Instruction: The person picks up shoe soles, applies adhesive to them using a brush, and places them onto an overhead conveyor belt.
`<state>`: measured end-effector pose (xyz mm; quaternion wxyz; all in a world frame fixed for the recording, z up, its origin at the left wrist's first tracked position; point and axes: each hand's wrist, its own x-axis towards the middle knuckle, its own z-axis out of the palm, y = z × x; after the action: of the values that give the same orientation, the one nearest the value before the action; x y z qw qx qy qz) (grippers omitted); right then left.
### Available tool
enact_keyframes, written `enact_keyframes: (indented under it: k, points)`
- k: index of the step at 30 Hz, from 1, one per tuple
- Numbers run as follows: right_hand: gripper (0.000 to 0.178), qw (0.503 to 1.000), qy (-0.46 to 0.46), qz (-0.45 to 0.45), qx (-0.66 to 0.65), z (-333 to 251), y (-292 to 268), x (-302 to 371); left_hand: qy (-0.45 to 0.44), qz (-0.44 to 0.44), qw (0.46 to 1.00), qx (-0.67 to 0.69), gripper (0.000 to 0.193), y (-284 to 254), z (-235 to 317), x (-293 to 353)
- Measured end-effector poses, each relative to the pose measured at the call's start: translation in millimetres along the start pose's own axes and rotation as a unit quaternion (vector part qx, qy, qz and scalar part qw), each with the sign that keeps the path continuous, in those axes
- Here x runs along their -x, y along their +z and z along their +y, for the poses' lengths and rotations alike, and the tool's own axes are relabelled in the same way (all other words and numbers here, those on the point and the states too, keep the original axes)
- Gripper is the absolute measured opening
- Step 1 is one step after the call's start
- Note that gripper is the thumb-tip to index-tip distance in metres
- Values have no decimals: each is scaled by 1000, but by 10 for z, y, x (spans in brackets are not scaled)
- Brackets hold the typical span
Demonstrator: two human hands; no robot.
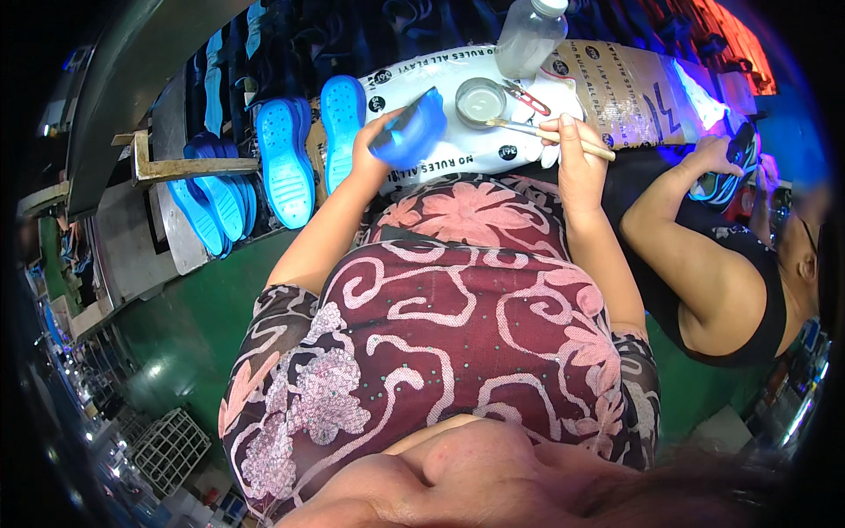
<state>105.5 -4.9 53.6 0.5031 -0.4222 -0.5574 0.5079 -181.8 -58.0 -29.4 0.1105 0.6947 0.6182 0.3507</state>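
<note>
My left hand [373, 148] is closed around a dark and bright blue shoe piece [414, 132], blurred by motion, so its exact kind cannot be made out. In my right hand [581, 163] is a paintbrush [600, 152] with a pale wooden handle. Its bristle end reaches left to the near rim of a round glass bowl [481, 85] holding whitish, cloudy liquid. Close beyond the brush lie red-handled snips [534, 103]. Left of my left hand, blue shoe soles [286, 167] lie in a row, the closest being a single sole [343, 119].
A clear bottle with a white cap [532, 40] stands behind the bowl on printed white sheeting [422, 75]. Cardboard [616, 88] covers the bench to the right. A wooden bar [198, 167] juts over the left soles. At right, a co-worker [717, 255] handles a dark shoe [735, 176].
</note>
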Motion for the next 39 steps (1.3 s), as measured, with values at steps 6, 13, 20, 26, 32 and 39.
enact_keyframes:
  k: [6,13,20,26,32,39]
  points:
    - [32,1000,-16,-6,-19,77,-7,-45,-178,-144,972,53,41,-381,321,53]
    - [33,1000,-8,-4,-20,99,1,-48,-329,-46,888,319,31,-571,599,161]
    - [35,1000,-6,-7,-18,31,21,-50,-416,28,690,592,24,-578,727,87]
    - [34,1000,-3,-6,-23,66,27,-42,-447,34,616,648,19,-598,761,66]
    - [33,999,-1,-4,-32,106,31,-77,-481,43,567,667,23,-636,817,11]
    - [34,1000,0,15,-5,84,-15,-60,-444,-22,586,677,25,-678,805,9]
